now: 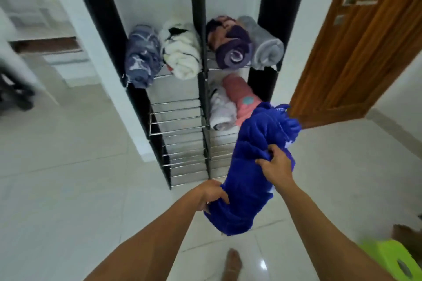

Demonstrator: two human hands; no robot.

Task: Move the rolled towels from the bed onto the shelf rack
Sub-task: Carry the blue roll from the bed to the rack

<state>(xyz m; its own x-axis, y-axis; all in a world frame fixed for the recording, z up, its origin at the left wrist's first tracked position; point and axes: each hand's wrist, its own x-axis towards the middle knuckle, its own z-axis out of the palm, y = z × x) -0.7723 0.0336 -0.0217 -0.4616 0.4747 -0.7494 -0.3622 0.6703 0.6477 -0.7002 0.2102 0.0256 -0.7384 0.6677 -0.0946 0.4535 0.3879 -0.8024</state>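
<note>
A rolled royal-blue towel (pixel 255 162) hangs in the air in front of the shelf rack (pixel 175 121), low and to its right. My left hand (pixel 211 193) grips its near lower end. My right hand (pixel 277 166) pinches its right side higher up. The rack's upper shelf holds a blue-patterned roll (pixel 142 57), a white roll (pixel 181 50), a purple roll (pixel 229 43) and a grey roll (pixel 262 43). One shelf lower, on the right, lie a pale white-lilac roll (pixel 221 109) and a pink roll (pixel 239 96). The bed is out of view.
A brown wooden door (pixel 356 52) stands right of the rack. White tiled floor (pixel 68 189) surrounds it. A lime-green plastic item (pixel 392 258) sits at the bottom right corner. My bare foot (pixel 231 264) shows at the bottom. Lower wire shelves on the left are bare.
</note>
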